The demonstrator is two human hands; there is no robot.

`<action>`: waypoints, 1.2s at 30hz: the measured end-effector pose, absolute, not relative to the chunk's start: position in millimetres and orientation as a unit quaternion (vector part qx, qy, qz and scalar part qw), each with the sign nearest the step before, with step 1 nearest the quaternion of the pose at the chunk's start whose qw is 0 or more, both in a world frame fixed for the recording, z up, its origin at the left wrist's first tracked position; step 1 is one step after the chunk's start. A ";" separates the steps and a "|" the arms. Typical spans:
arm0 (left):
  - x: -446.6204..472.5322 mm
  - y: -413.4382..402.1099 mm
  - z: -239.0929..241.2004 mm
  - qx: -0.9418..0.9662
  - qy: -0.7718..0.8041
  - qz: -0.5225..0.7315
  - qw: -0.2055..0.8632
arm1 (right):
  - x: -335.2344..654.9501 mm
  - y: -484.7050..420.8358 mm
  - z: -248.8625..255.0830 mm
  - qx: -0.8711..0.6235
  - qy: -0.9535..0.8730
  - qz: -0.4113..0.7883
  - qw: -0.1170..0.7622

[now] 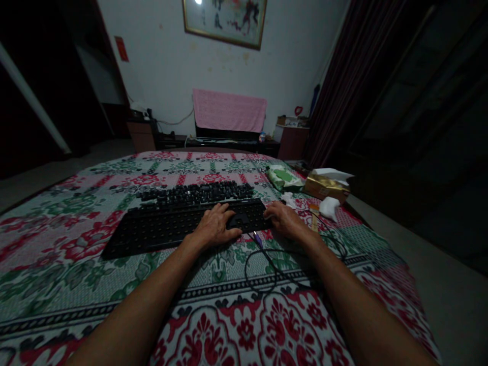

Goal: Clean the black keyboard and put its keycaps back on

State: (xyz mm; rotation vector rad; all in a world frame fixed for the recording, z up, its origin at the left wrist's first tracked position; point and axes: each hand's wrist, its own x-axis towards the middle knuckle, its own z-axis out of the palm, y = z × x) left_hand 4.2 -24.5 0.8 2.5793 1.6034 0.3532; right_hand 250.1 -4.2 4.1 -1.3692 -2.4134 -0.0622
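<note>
A black keyboard (160, 229) with its keycaps off lies slanted on the tablecloth, rows of small pale studs showing. My left hand (217, 226) rests on it right of the middle, fingers stretched forward and thumb apart. At the keyboard's right end is my right hand (280, 217), its fingers curled in and touching that end; whatever they may pinch is hidden. Behind the keyboard, many loose black keycaps (202, 192) lie in a long band. A tool with a purple handle (258, 240) lies just in front of the keyboard, between my hands.
A black cable (274, 269) loops over the patterned tablecloth (213, 320) near my right forearm. To the right are a green and white wipes pack (284, 177), a gold tissue box (326, 187) and crumpled white tissue (329, 208). A pink cloth (231, 111) hangs by the far wall.
</note>
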 end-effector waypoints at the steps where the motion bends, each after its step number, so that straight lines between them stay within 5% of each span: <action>1: 4.5 -24.6 1.2 0.842 0.525 0.114 0.044 | 250.2 -4.4 3.8 -0.485 -0.855 -0.023 0.183; 21: 4.5 -25.2 2.3 0.839 0.530 0.111 0.049 | 243.3 -3.9 2.8 -0.531 -0.821 -0.010 0.210; 36: 3.6 -24.1 0.4 0.842 0.526 0.114 0.042 | 244.9 -11.2 16.1 -0.505 -0.854 -0.025 0.120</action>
